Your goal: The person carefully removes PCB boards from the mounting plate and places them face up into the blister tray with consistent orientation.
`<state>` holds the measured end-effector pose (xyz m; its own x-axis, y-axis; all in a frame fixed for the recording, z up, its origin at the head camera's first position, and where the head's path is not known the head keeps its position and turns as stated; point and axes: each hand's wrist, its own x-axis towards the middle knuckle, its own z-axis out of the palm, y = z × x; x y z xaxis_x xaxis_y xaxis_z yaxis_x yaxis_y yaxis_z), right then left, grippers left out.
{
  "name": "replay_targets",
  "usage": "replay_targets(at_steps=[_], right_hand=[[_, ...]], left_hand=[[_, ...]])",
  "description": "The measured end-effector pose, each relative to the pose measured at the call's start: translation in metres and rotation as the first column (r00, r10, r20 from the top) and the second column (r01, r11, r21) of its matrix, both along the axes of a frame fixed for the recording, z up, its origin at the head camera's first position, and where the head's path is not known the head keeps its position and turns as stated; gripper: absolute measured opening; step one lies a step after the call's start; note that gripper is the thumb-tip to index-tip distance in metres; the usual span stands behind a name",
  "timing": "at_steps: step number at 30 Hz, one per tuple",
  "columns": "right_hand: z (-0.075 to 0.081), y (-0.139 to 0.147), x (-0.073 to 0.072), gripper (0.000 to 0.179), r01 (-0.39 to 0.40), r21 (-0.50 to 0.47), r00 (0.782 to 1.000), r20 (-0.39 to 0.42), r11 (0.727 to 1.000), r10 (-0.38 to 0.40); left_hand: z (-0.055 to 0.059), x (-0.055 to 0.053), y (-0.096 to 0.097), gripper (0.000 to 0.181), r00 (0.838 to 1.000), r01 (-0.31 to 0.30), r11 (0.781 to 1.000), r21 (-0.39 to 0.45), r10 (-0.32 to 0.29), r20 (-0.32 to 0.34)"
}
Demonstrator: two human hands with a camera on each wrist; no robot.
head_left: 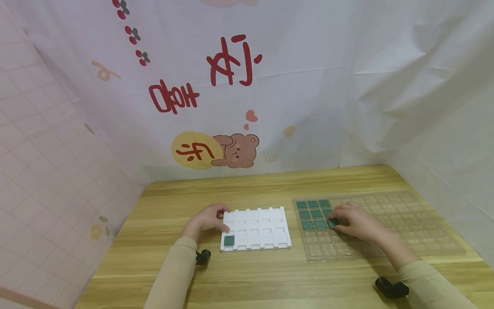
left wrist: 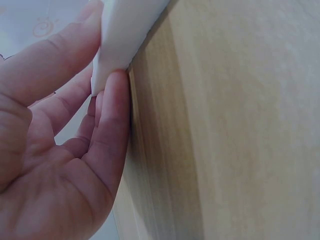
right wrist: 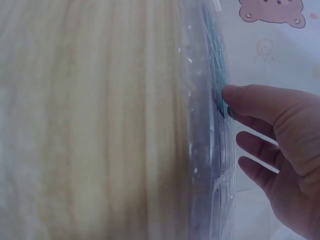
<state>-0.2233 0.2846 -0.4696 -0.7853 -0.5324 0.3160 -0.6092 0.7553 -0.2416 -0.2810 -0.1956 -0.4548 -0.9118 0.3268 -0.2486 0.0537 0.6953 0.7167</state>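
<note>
Fingertips of my right hand [head_left: 356, 222] pinch a green chip [head_left: 332, 222] in the clear tray [head_left: 424, 231], while my left hand [head_left: 206, 219] grips the white tray [head_left: 256, 229] lying leftward, one chip [head_left: 229, 240] already seated.

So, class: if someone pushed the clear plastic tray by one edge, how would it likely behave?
The clear plastic tray looks thin, so it probably flexes and feels light. On the smooth wooden table it would likely slide easily, which may be why the right hand rests on it.
</note>
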Motion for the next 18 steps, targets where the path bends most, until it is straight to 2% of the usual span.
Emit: replay_targets(at_steps=[13,18], right_hand=[[0.0042,-0.001,0.0014,0.026,0.026,-0.014,0.998,0.065,1.0,-0.026],[0.0072,-0.0054,0.0029,0.024,0.047,-0.017,0.998,0.042,0.999,-0.047]], left_hand=[[0.0005,0.0004,0.0009,0.055,1.0,0.001,1.0,0.006,-0.001,-0.006],[0.0007,0.0003,0.0011,0.056,1.0,-0.001,1.0,0.009,0.001,-0.002]])
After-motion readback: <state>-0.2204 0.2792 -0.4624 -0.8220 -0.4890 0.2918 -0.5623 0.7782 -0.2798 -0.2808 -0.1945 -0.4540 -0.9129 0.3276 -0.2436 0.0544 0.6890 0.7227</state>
